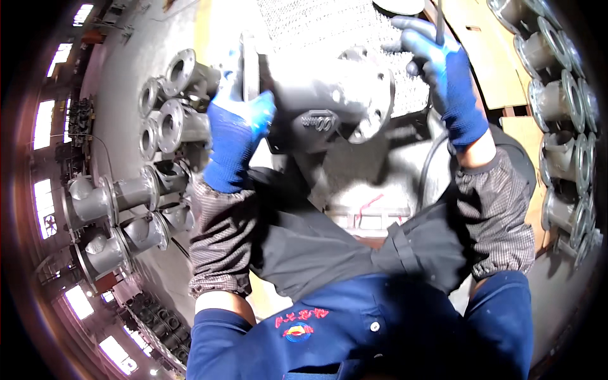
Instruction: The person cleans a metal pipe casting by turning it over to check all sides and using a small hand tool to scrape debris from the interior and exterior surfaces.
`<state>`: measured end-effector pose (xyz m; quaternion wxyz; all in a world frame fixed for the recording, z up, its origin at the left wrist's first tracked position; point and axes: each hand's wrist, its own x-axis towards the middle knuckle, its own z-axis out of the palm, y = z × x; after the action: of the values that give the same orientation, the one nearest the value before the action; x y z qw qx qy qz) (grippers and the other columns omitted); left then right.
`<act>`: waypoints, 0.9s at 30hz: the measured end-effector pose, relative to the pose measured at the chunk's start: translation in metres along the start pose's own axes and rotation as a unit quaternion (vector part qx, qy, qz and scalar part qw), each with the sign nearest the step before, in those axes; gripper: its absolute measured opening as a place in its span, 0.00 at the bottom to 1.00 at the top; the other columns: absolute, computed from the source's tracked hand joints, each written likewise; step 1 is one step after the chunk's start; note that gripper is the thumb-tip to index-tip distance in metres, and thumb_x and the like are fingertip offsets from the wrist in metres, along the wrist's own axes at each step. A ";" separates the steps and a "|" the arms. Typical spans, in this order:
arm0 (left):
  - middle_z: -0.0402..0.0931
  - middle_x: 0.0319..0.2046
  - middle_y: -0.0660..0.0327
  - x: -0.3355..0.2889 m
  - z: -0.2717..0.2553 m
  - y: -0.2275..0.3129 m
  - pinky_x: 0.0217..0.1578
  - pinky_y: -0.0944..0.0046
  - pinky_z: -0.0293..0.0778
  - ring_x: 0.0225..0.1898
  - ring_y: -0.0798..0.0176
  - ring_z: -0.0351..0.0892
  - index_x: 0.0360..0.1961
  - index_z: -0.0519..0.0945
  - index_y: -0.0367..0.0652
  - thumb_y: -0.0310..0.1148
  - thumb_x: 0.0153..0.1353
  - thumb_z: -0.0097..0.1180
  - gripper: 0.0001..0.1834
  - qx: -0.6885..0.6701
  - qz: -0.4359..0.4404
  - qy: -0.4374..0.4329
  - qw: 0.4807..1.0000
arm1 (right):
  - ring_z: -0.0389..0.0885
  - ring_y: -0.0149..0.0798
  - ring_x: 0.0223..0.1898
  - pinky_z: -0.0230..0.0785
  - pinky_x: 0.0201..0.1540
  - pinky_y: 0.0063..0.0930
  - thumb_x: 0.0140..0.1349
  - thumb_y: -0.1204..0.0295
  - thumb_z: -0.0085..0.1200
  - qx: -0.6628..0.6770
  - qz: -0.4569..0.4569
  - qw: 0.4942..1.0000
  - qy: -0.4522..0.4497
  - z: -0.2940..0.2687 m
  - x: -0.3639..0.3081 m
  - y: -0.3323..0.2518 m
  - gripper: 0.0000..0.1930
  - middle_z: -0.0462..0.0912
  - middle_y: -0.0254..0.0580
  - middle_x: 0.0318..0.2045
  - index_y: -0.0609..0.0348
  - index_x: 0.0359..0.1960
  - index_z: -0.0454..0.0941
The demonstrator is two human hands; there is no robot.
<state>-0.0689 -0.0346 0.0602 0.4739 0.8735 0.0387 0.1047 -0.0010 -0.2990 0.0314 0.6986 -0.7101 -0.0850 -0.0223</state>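
A grey flanged pipe fitting (304,85) lies across in front of me, with a raised cast mark on its near side. Its left flange (251,66) is gripped at the rim by my left hand (239,117) in a blue glove, the thumb on the inner side. My right hand (437,69), gloved likewise, is raised to the right of the fitting's bolt-holed right flange (380,104), apart from it. Its fingers are spread and slightly bent. A thin dark rod (439,19) overlaps these fingers; I see no grip on it.
Several grey flanged fittings (183,123) stand close by my left arm, with more (120,196) further left. Another row of flanged fittings (557,104) lines the right side, beside tan boards (484,63). A bright textured surface (310,28) lies behind the fitting. A dark hose (427,164) curves near my right knee.
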 end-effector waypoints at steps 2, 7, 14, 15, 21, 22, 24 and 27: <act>0.75 0.31 0.59 0.004 0.006 0.000 0.24 0.73 0.71 0.23 0.73 0.71 0.61 0.61 0.37 0.24 0.48 0.54 0.35 0.040 0.038 0.016 0.998 | 0.79 0.27 0.30 0.68 0.25 0.12 0.60 0.77 0.44 0.102 0.030 0.994 -0.030 0.013 -0.002 -0.006 0.12 0.81 0.41 0.35 0.63 0.43 0.76; 0.74 0.38 0.61 0.002 0.015 0.003 0.30 0.74 0.69 0.30 0.76 0.67 0.62 0.60 0.38 0.22 0.48 0.53 0.36 0.066 0.029 0.009 0.997 | 0.76 0.29 0.31 0.71 0.32 0.18 0.58 0.81 0.39 0.061 -0.021 0.993 -0.100 0.072 0.011 0.003 0.17 0.79 0.40 0.38 0.59 0.47 0.74; 0.77 0.33 0.58 0.005 0.023 -0.001 0.34 0.71 0.72 0.32 0.73 0.73 0.57 0.65 0.33 0.27 0.48 0.57 0.32 0.135 0.074 0.029 0.988 | 0.79 0.42 0.28 0.72 0.32 0.28 0.51 0.79 0.46 -0.197 -0.160 0.962 -0.099 0.106 0.013 0.005 0.23 0.80 0.51 0.33 0.50 0.51 0.74; 0.77 0.32 0.58 0.005 0.025 -0.001 0.34 0.71 0.73 0.31 0.73 0.73 0.56 0.66 0.32 0.28 0.47 0.57 0.32 0.139 0.078 0.036 0.986 | 0.79 0.43 0.28 0.71 0.32 0.29 0.51 0.79 0.46 -0.198 -0.161 0.961 -0.109 0.103 0.013 0.005 0.23 0.80 0.51 0.33 0.50 0.51 0.74; 0.68 0.52 0.43 0.009 0.021 0.009 0.47 0.62 0.71 0.48 0.49 0.75 0.62 0.59 0.39 0.32 0.43 0.57 0.41 0.136 0.022 0.000 0.991 | 0.81 0.39 0.34 0.72 0.41 0.29 0.51 0.80 0.41 -0.072 -0.072 0.986 -0.134 0.074 0.020 -0.007 0.17 0.81 0.43 0.33 0.48 0.37 0.81; 0.69 0.50 0.45 0.009 0.023 0.015 0.45 0.64 0.70 0.46 0.53 0.73 0.61 0.60 0.39 0.32 0.44 0.58 0.40 0.116 -0.009 -0.010 0.993 | 0.81 0.38 0.36 0.72 0.44 0.27 0.52 0.80 0.40 -0.036 -0.106 0.987 -0.114 0.071 0.024 0.002 0.18 0.82 0.42 0.35 0.49 0.38 0.80; 0.70 0.45 0.49 0.009 0.026 0.034 0.42 0.66 0.69 0.42 0.60 0.71 0.60 0.62 0.38 0.31 0.45 0.58 0.38 0.078 -0.073 -0.028 0.994 | 0.81 0.38 0.36 0.72 0.44 0.27 0.54 0.80 0.38 -0.080 -0.098 0.989 -0.079 0.066 0.025 -0.008 0.18 0.82 0.43 0.34 0.50 0.38 0.80; 0.72 0.29 0.61 0.011 0.026 0.011 0.29 0.72 0.68 0.28 0.73 0.67 0.59 0.64 0.37 0.31 0.47 0.59 0.35 0.133 0.070 0.015 0.989 | 0.82 0.38 0.31 0.74 0.36 0.26 0.55 0.79 0.37 -0.116 -0.073 0.988 -0.066 0.062 0.030 -0.009 0.17 0.82 0.47 0.29 0.52 0.38 0.80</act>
<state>-0.0528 -0.0602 0.0576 0.3446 0.9275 -0.0019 0.1448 0.0217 -0.2343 0.0436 0.6007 -0.7783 -0.1791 -0.0359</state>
